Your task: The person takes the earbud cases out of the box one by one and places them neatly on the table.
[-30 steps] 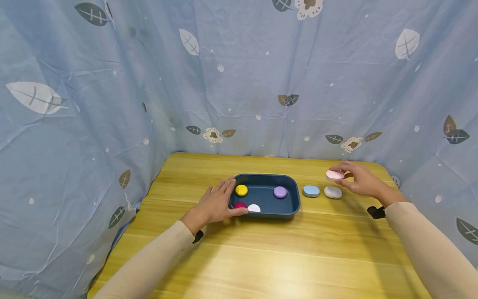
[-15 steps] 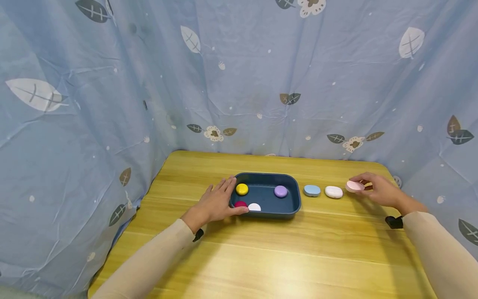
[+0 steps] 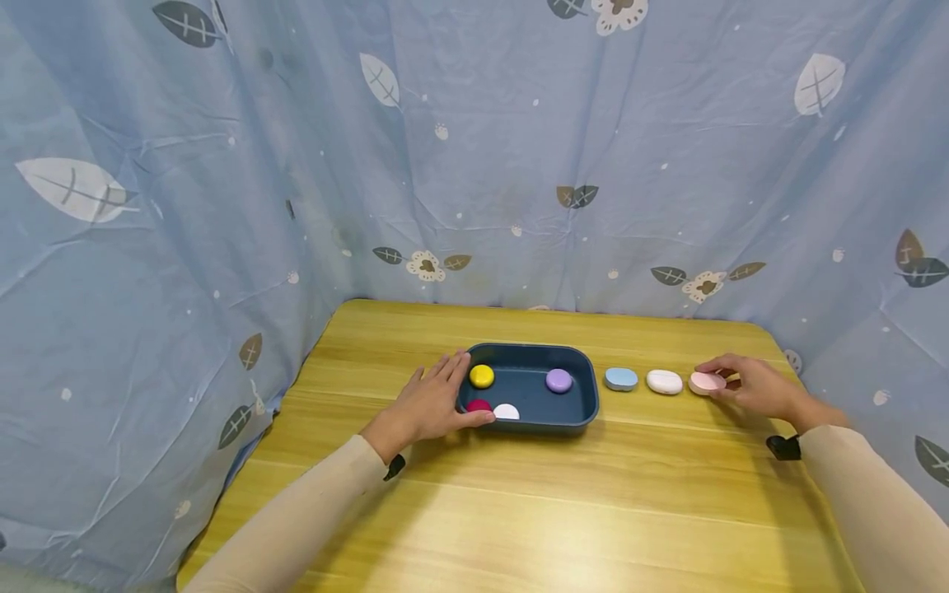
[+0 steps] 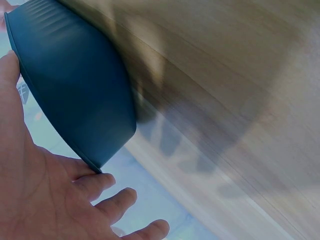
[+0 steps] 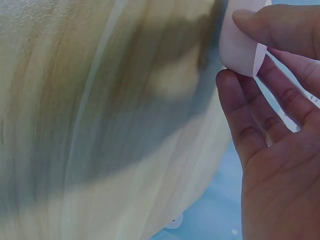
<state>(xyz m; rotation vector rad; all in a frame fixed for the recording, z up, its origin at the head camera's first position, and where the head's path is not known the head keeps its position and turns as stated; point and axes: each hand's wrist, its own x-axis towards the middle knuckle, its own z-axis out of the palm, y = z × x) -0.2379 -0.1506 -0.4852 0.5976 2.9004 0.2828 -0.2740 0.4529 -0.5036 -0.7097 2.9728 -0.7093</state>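
The pink oval pebble (image 3: 707,382) lies on the wooden table (image 3: 563,502) at the right end of a row, just beside a white pebble (image 3: 663,381) and, further left, a light blue pebble (image 3: 620,379). The right hand (image 3: 756,385) pinches the pink pebble between thumb and fingers (image 5: 240,125). The left hand (image 3: 428,405), fingers straight, rests against the left wall of the dark blue tray (image 3: 578,412), which holds yellow (image 3: 482,376), purple (image 3: 559,380), magenta (image 3: 478,405) and white (image 3: 507,411) pebbles.

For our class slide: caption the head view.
Right hand pinches a pink pebble on the table; left hand steadies the blue tray.
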